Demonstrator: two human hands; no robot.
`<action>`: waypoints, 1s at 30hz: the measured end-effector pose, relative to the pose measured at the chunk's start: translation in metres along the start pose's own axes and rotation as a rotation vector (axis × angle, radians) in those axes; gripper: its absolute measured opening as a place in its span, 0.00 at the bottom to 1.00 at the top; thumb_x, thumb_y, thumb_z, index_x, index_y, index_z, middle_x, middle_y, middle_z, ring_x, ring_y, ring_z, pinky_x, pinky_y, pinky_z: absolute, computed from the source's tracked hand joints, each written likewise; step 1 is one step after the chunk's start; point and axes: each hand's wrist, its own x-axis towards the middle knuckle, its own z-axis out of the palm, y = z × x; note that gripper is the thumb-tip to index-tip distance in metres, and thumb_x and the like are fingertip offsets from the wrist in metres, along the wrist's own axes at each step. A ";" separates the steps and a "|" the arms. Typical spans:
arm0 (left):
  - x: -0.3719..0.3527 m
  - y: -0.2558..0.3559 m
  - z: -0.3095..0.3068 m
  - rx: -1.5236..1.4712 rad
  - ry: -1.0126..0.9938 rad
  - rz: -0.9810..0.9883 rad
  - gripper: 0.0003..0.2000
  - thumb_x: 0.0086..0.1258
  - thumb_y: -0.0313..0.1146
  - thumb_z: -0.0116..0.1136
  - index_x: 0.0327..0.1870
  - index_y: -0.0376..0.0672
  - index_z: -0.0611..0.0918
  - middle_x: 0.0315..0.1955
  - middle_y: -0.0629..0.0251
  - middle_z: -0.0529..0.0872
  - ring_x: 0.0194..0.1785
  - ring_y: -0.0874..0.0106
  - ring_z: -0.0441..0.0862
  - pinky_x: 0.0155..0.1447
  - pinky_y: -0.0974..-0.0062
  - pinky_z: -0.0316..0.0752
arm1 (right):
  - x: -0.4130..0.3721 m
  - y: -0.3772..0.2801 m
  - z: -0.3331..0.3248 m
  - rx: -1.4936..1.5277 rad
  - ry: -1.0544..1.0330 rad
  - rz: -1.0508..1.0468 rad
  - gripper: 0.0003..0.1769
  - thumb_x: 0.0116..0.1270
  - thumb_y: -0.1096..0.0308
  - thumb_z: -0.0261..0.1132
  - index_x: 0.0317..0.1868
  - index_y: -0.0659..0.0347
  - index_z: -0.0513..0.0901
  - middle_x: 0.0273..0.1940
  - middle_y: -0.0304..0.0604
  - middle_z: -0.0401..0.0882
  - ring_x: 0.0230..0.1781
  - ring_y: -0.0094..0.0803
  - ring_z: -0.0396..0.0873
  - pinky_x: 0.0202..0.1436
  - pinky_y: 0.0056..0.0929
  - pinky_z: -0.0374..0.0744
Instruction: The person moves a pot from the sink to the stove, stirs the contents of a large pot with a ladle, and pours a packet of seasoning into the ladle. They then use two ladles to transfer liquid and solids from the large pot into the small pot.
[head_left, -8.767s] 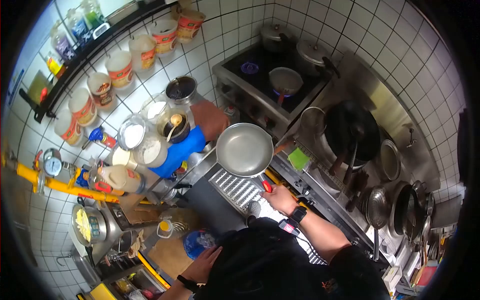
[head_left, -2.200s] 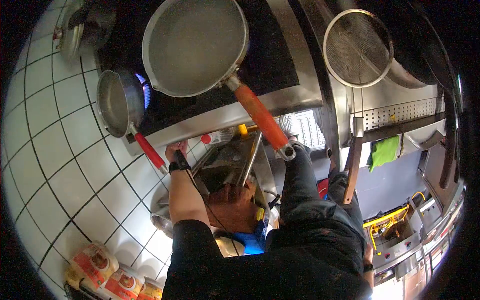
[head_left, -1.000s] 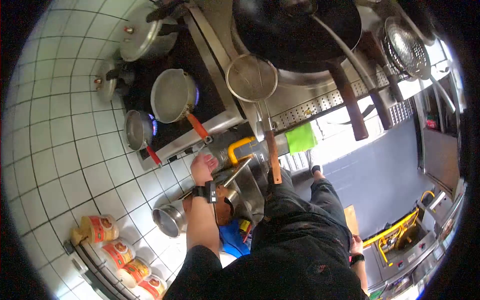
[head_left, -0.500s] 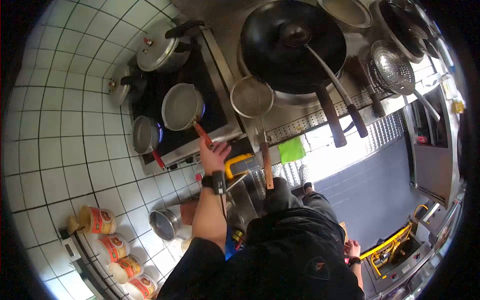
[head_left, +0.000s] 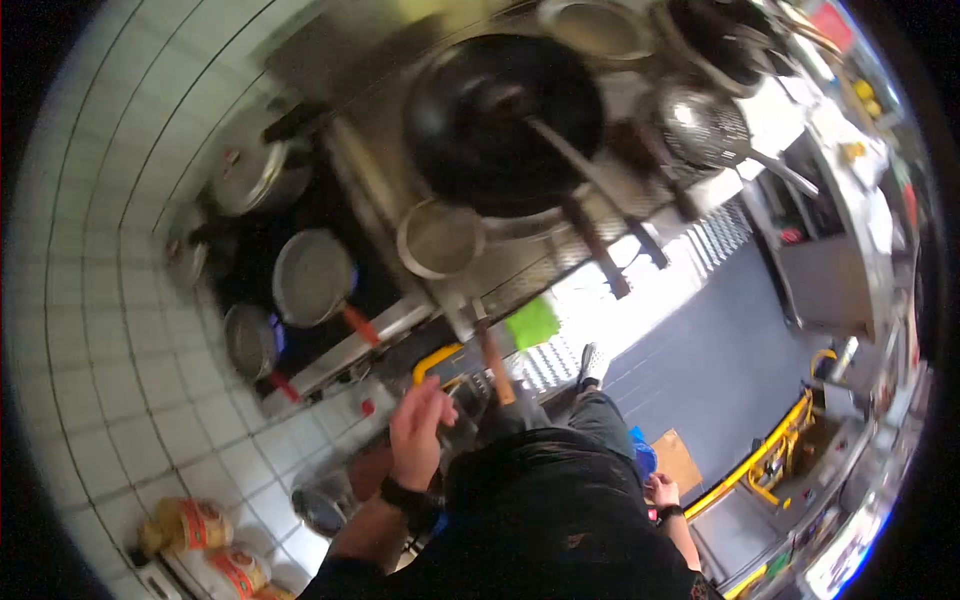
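My left hand [head_left: 420, 432] is raised over the counter edge, fingers loosely bent and apart, with nothing in them. It is below the stove [head_left: 385, 318] and left of the wooden handle of a strainer [head_left: 441, 238]. Farther up stand a light pan with an orange handle [head_left: 312, 279] and a smaller pan with a red handle [head_left: 250, 341], a blue flame beside each. My right hand [head_left: 661, 489] hangs low at my right side, its fingers curled; a small red thing shows beside it, and what the fingers hold is too small to tell.
A black wok [head_left: 480, 130] with a ladle in it stands at the top, a perforated skimmer [head_left: 700, 128] to its right. Pressure cookers [head_left: 248, 178] are at the stove's back. A green cloth [head_left: 533, 323] hangs at the counter edge. Yellow-framed equipment [head_left: 765, 460] stands at right.
My left hand has moved back from the orange pan handle, toward my body. The view has turned and shifted, so the stove and wok appear farther left. A blue object now shows near my right hand.
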 end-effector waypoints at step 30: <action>-0.213 -0.195 0.622 0.876 -1.422 -0.632 0.16 0.76 0.36 0.59 0.58 0.36 0.80 0.47 0.57 0.87 0.47 0.64 0.86 0.53 0.68 0.82 | 0.075 0.233 -0.163 1.016 0.739 0.272 0.16 0.72 0.58 0.66 0.40 0.65 0.85 0.28 0.40 0.83 0.24 0.28 0.82 0.25 0.32 0.81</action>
